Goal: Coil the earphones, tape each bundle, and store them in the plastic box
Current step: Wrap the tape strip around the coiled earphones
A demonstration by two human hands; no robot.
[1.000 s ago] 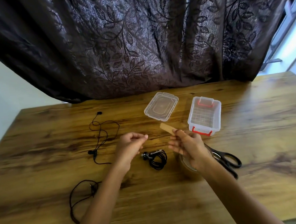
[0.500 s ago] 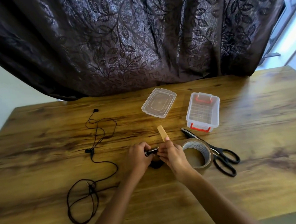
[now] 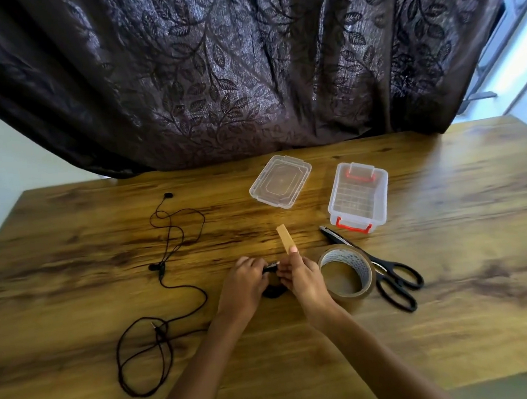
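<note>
A coiled black earphone bundle (image 3: 274, 290) lies on the wooden table (image 3: 461, 325), mostly hidden between my hands. My left hand (image 3: 243, 286) grips the bundle from the left. My right hand (image 3: 300, 276) holds it from the right, and a short tan tape strip (image 3: 284, 239) stands up from its fingertip. A second, loose black earphone cable (image 3: 164, 286) sprawls over the left of the table. The clear plastic box (image 3: 358, 195) with red clips stands open at the back right, its clear lid (image 3: 281, 181) lying beside it to the left.
A roll of brown tape (image 3: 348, 273) stands just right of my right hand. Black scissors (image 3: 388, 271) lie beyond it. A dark patterned curtain (image 3: 242, 63) hangs behind the table's far edge.
My hands dropped from above the table and closed together on the coiled bundle. The right hand carried the tape strip along, uncovering the tape roll.
</note>
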